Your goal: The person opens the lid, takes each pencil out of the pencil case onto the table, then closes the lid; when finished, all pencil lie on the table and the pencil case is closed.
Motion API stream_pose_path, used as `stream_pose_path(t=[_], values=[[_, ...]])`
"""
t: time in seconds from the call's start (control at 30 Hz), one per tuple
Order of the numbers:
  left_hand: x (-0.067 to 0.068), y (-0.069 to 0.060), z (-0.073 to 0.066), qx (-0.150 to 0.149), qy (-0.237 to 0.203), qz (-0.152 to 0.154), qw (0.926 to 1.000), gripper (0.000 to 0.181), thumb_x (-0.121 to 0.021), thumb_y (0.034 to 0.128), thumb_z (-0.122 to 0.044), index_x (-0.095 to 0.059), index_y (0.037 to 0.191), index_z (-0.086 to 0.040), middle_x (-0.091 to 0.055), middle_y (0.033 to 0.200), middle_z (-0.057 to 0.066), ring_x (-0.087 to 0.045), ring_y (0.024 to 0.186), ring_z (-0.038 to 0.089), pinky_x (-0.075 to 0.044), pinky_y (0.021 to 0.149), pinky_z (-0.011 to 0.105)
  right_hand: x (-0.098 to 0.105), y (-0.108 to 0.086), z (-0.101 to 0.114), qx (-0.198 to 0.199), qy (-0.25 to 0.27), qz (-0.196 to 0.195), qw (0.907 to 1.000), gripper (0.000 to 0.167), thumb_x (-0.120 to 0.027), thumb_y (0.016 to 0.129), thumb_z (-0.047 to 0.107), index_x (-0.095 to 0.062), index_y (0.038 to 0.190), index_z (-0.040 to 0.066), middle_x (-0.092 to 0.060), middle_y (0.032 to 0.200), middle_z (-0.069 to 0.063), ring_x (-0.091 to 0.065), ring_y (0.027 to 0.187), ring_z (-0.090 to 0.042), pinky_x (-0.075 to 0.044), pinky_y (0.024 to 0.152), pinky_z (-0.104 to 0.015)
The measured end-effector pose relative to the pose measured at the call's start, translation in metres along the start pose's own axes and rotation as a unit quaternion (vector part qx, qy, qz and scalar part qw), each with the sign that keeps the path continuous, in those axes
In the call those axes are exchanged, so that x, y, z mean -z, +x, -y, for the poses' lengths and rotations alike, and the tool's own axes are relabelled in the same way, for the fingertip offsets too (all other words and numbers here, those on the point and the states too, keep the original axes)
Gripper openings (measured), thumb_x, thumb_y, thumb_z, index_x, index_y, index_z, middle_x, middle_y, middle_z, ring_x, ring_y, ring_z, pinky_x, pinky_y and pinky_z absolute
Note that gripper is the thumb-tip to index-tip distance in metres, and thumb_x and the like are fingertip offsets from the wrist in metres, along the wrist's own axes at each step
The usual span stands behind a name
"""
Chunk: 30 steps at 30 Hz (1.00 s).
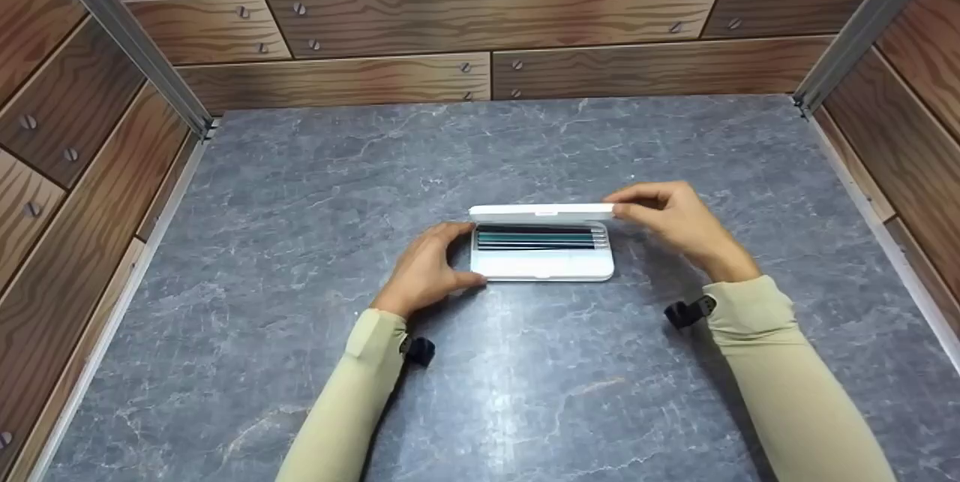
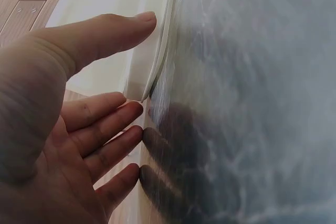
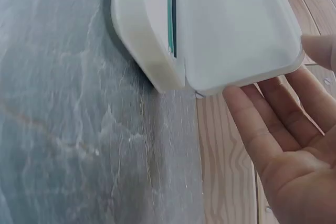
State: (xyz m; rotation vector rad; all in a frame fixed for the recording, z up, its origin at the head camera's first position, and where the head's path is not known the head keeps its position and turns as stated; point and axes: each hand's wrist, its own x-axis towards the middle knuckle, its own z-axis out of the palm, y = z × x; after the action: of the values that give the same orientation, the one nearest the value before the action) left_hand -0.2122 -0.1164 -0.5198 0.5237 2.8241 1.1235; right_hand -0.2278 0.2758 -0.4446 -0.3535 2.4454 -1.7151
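Head view shows the left hand (image 1: 424, 272) at the left end of the white case (image 1: 544, 266), fingers fairly straight and apart from the thumb, likely bracing it on the worktop (image 1: 300, 189); slim dark sticks (image 1: 536, 239) lie lengthwise along its rear; the raised lid (image 1: 536, 210) is pinched at its right end by the right hand (image 1: 679, 225), probably so it cannot drop

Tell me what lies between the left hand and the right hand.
The head view shows a white case between the left hand and right hand, its lid raised and slender dark sticks inside.
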Motion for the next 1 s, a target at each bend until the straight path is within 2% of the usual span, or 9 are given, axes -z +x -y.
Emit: stream_pose_path(t=[0.07, 0.23, 0.43, 0.57, 0.63, 0.73, 0.9, 1.0], values=[[-0.003, 0.002, 0.005, -0.002, 0.008, 0.0, 1.0, 0.09, -0.101, 0.0796, -0.04, -0.064, 0.157, -0.014, -0.069, 0.157, 0.007, -0.061, 0.15, 0.035, -0.046, 0.13, 0.056, -0.001, 0.002, 0.0, -0.001, 0.024, -0.014, 0.9996, 0.026, -0.077, 0.104, 0.005, -0.079, 0.125, -0.011, -0.085, 0.105, 0.013, -0.078, 0.098, -0.007, -0.066, 0.091, -0.023], [-0.002, 0.001, 0.005, 0.0, 0.01, 0.001, 0.9999, 0.091, -0.102, 0.0786, -0.041, -0.064, 0.158, -0.016, -0.068, 0.158, 0.006, -0.059, 0.152, 0.035, -0.045, 0.131, 0.056, -0.003, 0.007, 0.001, -0.015, 0.085, -0.051, 0.995, 0.024, -0.077, 0.104, 0.004, -0.08, 0.122, -0.012, -0.086, 0.101, 0.01, -0.08, 0.09, -0.009, -0.069, 0.09, -0.026], [0.008, -0.005, -0.015, 0.013, -0.013, 0.012, 0.9998, 0.087, -0.1, 0.0812, -0.032, -0.064, 0.157, -0.011, -0.068, 0.158, 0.01, -0.058, 0.153, 0.036, -0.043, 0.133, 0.057, -0.006, 0.02, 0.0, -0.023, 0.126, -0.075, 0.9889, 0.023, -0.079, 0.104, 0.006, -0.081, 0.12, -0.01, -0.086, 0.099, 0.008, -0.081, 0.09, -0.009, -0.07, 0.087, -0.027], [0.012, -0.008, -0.023, 0.018, -0.01, 0.013, 0.9997, 0.085, -0.101, 0.0815, -0.029, -0.065, 0.156, -0.011, -0.069, 0.157, 0.01, -0.059, 0.152, 0.035, -0.045, 0.131, 0.055, -0.004, 0.026, -0.002, -0.021, 0.152, -0.077, 0.985, 0.014, -0.078, 0.104, 0.005, -0.085, 0.114, -0.003, -0.085, 0.098, 0.007, -0.082, 0.089, -0.009, -0.07, 0.085, -0.027], [0.012, -0.008, -0.025, 0.018, -0.004, 0.012, 0.9998, 0.084, -0.101, 0.0814, -0.03, -0.065, 0.155, -0.012, -0.069, 0.156, 0.009, -0.06, 0.151, 0.033, -0.046, 0.13, 0.055, -0.003, 0.029, -0.003, -0.023, 0.159, -0.077, 0.9841, 0.011, -0.078, 0.104, 0.005, -0.086, 0.111, 0.002, -0.085, 0.098, 0.007, -0.081, 0.089, -0.009, -0.07, 0.086, -0.027], [0.013, -0.008, -0.026, 0.016, 0.0, 0.012, 0.9998, 0.085, -0.102, 0.0814, -0.03, -0.065, 0.156, -0.013, -0.07, 0.155, 0.008, -0.061, 0.15, 0.032, -0.047, 0.13, 0.054, -0.003, 0.031, -0.004, -0.024, 0.156, -0.075, 0.9846, 0.012, -0.077, 0.105, 0.005, -0.085, 0.112, 0.002, -0.085, 0.1, 0.007, -0.081, 0.091, -0.009, -0.07, 0.086, -0.028], [0.013, -0.007, -0.025, 0.018, 0.004, 0.016, 0.9997, 0.086, -0.102, 0.0817, -0.03, -0.064, 0.157, -0.013, -0.068, 0.157, 0.009, -0.06, 0.152, 0.034, -0.046, 0.131, 0.054, -0.004, 0.031, -0.002, -0.022, 0.139, -0.072, 0.9875, 0.027, -0.077, 0.105, 0.008, -0.078, 0.123, -0.013, -0.084, 0.101, 0.008, -0.081, 0.093, -0.008, -0.07, 0.087, -0.027], [0.014, -0.007, -0.023, 0.014, 0.004, 0.019, 0.9997, 0.087, -0.102, 0.0815, -0.031, -0.064, 0.157, -0.012, -0.068, 0.158, 0.01, -0.06, 0.152, 0.034, -0.046, 0.131, 0.054, -0.005, 0.028, 0.0, -0.023, 0.117, -0.073, 0.9902, 0.035, -0.078, 0.106, 0.011, -0.075, 0.128, -0.016, -0.084, 0.102, 0.01, -0.08, 0.095, -0.007, -0.07, 0.088, -0.027]])
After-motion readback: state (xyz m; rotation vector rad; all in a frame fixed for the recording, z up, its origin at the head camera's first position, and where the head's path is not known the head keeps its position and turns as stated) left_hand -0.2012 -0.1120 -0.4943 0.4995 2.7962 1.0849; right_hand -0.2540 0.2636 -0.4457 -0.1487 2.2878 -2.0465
